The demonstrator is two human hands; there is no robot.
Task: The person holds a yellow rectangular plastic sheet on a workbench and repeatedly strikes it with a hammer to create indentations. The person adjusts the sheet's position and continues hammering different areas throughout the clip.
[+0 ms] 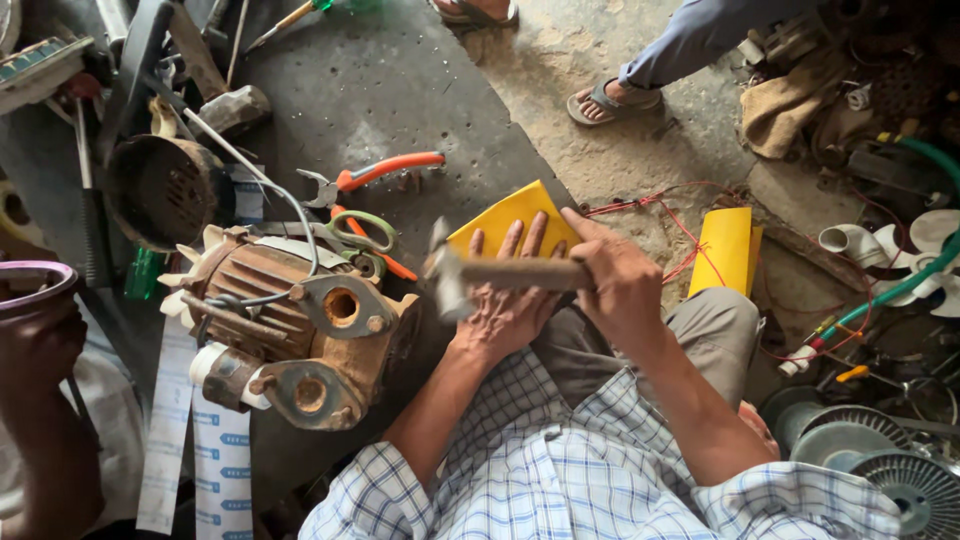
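Left hand lies flat, fingers spread, pressing a yellow sheet on the dark floor mat; right hand fully closed around a hammer handle, beside a rusty motor.

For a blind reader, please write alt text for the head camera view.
A person's left hand presses a yellow sheet flat on the floor while the right hand holds a hammer across it. A rusty electric motor and orange-handled pliers lie nearby.

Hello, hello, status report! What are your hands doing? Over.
Right hand gripping hammer. Left hand flat on yellow sheet. Rusty motor close by on the left, not touching. Over.
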